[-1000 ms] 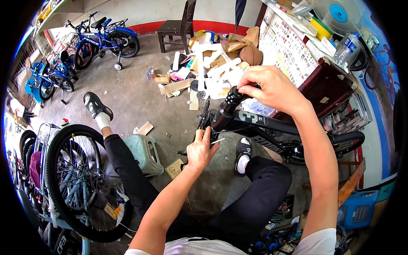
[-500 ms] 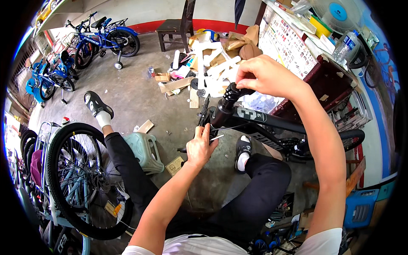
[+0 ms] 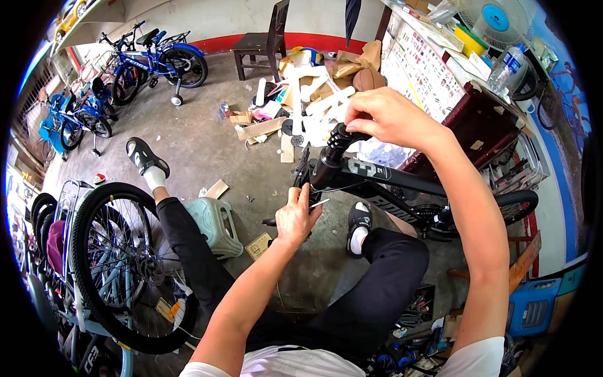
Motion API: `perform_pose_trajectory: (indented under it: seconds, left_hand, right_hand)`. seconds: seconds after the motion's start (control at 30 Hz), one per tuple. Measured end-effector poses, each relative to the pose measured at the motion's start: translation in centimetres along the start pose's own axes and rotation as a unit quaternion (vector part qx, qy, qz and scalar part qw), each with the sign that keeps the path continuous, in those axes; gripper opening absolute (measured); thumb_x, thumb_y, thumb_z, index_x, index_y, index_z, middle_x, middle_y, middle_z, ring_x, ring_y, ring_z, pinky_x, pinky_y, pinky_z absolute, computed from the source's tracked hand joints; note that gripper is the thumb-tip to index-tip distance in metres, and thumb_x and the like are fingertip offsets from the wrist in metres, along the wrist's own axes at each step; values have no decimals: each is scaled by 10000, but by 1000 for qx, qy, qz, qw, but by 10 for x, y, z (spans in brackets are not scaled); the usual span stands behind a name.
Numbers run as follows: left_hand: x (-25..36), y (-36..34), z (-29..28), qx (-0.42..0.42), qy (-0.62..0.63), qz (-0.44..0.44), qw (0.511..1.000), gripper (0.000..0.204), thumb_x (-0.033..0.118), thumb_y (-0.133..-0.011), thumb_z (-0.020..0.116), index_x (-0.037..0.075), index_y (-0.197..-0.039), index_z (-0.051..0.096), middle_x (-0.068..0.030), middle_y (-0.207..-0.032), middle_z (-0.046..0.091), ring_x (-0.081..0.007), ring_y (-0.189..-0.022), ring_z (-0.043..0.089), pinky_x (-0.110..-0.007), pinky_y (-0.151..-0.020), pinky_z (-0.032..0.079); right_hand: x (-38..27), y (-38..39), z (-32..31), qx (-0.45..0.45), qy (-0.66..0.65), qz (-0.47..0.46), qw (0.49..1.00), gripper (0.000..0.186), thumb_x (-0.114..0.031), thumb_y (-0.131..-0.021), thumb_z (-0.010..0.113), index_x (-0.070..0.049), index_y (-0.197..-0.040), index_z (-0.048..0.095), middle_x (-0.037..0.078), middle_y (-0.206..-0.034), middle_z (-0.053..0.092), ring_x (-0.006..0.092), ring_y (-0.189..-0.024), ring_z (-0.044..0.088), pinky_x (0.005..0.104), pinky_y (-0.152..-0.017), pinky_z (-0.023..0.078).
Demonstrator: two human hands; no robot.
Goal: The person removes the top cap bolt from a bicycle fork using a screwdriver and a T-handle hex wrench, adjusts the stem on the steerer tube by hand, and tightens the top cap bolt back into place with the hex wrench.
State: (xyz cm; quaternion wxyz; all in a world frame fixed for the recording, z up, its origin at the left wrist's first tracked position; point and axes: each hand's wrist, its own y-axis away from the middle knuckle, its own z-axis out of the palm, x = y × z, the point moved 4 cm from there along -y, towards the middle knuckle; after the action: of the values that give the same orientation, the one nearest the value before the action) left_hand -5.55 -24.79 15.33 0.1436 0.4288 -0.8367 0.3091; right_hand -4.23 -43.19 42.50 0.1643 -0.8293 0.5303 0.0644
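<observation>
Right hand (image 3: 391,117), fingers curled, pinches the black stem (image 3: 338,141) at its top; below, the half-closed left hand (image 3: 295,218) has a slim pale rod (image 3: 320,203) by its thumb, hold unclear. The bicycle frame (image 3: 408,178) passes beneath the right forearm, stem and rear wheel (image 3: 529,200) already on; what's left, can't tell.

White short-sleeved top (image 3: 301,362), black trousers (image 3: 374,283), white socks (image 3: 358,237), black shoes (image 3: 361,218) with pale markings.

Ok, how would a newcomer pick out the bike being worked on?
Find the dark red cabinet at right. Below it in the picture is a black bike with pale markings. Unlike the bikes along the left, this one has the hands at its front end.
</observation>
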Motion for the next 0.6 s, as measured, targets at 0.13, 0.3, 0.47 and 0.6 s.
perform_pose_trajectory:
  seconds: [0.13,0.3,0.47,0.6]
  left_hand:
    - [-2,1,-1,5,1,-2,1000,626,315,-801,795,45,-1327,586,-84,-1076,588,-308,-762,679,-425,-625,562]
    - [-1,1,1,-2,4,-5,1000,617,312,-809,790,43,-1326,587,-85,-1087,585,-309,-767,680,-425,-628,560]
    - [-2,2,0,1,3,-5,1000,618,314,-811,788,44,-1328,585,-84,-1087,582,-306,-765,679,-424,-623,557]
    - [-1,1,0,6,3,0,1000,619,314,-808,789,49,-1330,585,-82,-1088,582,-305,-764,679,-422,-625,560]
  right_hand:
    - [1,-3,5,-15,18,-4,1000,133,-137,-884,705,-9,-906,675,141,-871,695,330,-812,671,418,-730,515]
    - [0,1,3,7,18,-13,1000,131,-130,-892,679,0,-911,667,155,-871,699,347,-849,679,441,-760,516]
    - [-4,5,5,24,32,-22,999,119,-124,-896,670,-5,-902,665,151,-859,689,351,-857,673,443,-769,516]
    - [-7,12,9,58,59,-38,996,111,-123,-879,682,-15,-879,660,140,-839,682,347,-831,663,435,-756,515]
